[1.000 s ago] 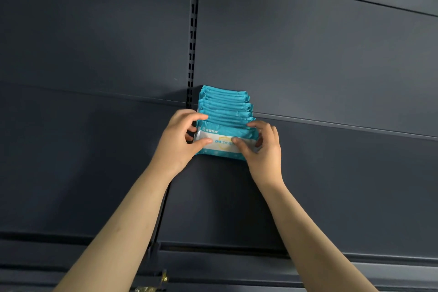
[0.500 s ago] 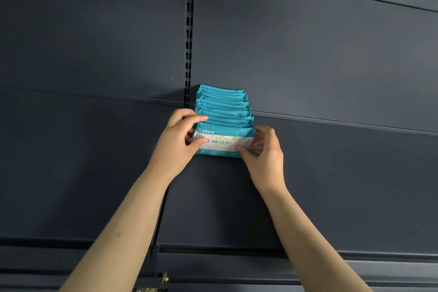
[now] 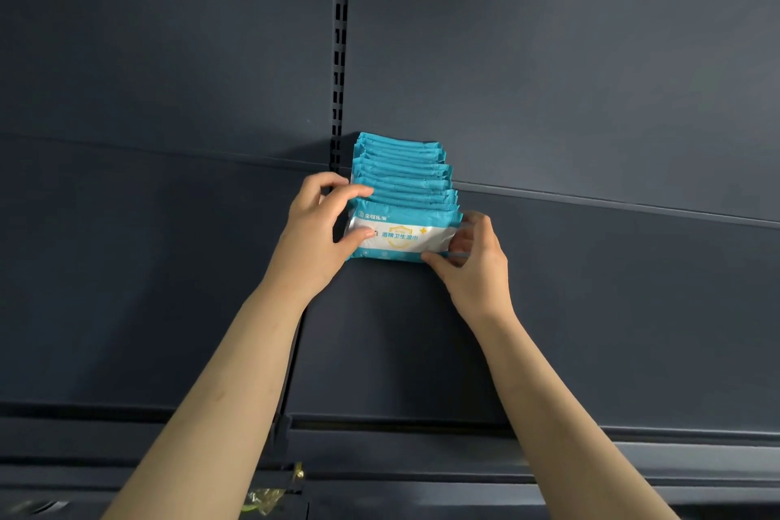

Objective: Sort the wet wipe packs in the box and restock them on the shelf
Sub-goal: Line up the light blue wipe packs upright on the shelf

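A row of several teal wet wipe packs (image 3: 403, 173) stands upright on the dark shelf (image 3: 591, 308), running back to the rear panel. The front pack (image 3: 405, 234) shows a white band with blue and yellow print. My left hand (image 3: 318, 232) pinches the front pack's left end, with thumb on its face and fingers over the top edge. My right hand (image 3: 472, 262) pinches its right end, thumb at the lower right corner. The box is not in view.
A slotted upright (image 3: 339, 34) runs down the dark back panel just left of the row. The shelf's front rail (image 3: 422, 426) lies below my forearms. A bit of crumpled clear wrap (image 3: 264, 500) sits near the bottom edge.
My right thumb has slid from the front pack's face down to its lower right corner, and the pack's printed face now shows more fully. My left hand has hardly moved.
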### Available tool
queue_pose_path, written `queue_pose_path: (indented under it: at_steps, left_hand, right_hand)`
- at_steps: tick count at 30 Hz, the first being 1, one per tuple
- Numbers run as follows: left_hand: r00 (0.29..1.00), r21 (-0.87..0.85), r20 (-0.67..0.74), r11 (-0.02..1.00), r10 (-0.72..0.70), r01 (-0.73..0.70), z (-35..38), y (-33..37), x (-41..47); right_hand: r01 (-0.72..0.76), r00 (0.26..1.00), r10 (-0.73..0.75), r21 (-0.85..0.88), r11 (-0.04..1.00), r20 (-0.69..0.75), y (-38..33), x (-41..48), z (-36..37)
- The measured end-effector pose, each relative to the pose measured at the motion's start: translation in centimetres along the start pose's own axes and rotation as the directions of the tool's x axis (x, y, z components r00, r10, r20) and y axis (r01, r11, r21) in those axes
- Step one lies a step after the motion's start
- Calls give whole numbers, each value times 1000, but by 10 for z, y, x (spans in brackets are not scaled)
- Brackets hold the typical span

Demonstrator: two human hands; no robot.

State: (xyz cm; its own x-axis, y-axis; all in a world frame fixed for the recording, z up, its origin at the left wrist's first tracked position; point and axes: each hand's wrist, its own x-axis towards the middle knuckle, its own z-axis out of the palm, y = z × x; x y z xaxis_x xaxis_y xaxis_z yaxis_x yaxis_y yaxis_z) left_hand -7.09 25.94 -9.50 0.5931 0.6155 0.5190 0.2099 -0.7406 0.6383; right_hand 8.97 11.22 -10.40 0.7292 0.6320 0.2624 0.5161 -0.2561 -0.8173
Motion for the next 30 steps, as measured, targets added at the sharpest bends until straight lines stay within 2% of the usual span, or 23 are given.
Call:
queue_pose_path:
  at_steps: [8, 10, 13, 16, 19, 22, 26, 30]
  left_hand:
    - [981, -86, 126, 984, -145, 156, -7, 21, -2]
    - [981, 16, 113, 988, -155, 155, -7, 34, -2]
    - [995, 244, 61, 968, -81, 64, 0, 63, 1]
    - [1000, 300, 19, 954, -7, 1, 23, 104, 1]
    - [1000, 218, -22, 976, 3, 2, 62, 157, -14]
    - [997, 140, -2, 988, 71, -70, 108, 218, -47]
    - [968, 15, 93, 972, 233, -235, 176, 308, -118]
    - [891, -86, 263, 929, 370, -360, 245, 388, -200]
  right_hand:
    - [-78, 997, 78, -95, 992, -1, 5, -6, -26]
    - [-55, 998, 51, -141, 988, -29, 6, -13, -46]
    - [-36, 992, 12, -197, 980, -122, 6, -26, -94]
    - [-39, 972, -27, -274, 961, -235, 8, -49, -156]
    - [-68, 937, -76, -393, 917, -341, 17, -89, -225]
    - [-153, 906, -77, -492, 857, -416, 37, -147, -294]
    - [-311, 861, 6, -518, 797, -508, 76, -249, -381]
    - [-483, 796, 127, -493, 724, -592, 124, -364, -447]
